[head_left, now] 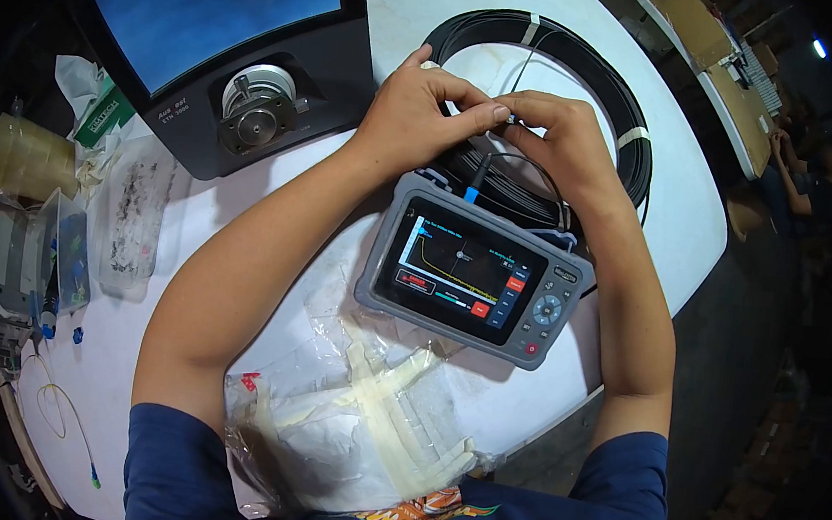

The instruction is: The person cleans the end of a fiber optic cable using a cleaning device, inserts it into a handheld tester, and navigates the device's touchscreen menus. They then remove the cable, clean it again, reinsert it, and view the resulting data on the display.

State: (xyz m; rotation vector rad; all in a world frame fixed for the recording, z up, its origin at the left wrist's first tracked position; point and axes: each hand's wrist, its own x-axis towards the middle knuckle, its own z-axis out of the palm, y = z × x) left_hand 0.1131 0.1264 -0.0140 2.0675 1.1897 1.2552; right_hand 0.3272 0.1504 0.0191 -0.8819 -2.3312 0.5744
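My left hand [426, 106] and my right hand [560, 139] meet over a coil of black cable [644, 97], which has pale tape bands round it. Both are closed in a pinch at a small fiber connector [512, 119], mostly hidden by the fingertips. A thin black lead runs near my right hand. Just below the hands lies a grey handheld OTDR tester [375, 281]. Its lit screen [464, 269] shows a yellow trace falling to the right. A plug with a blue end [472, 195] sits in the tester's top edge.
A dark inspection monitor [324, 57] with a round metal fixture [257, 125] stands at the back left. A taped clear plastic bag [363, 432] lies in front. At left are a plastic box [137, 209], a tape roll [28, 159] and a thin yellow fiber lead [80, 429]. Another person's hands [779, 142] show at right.
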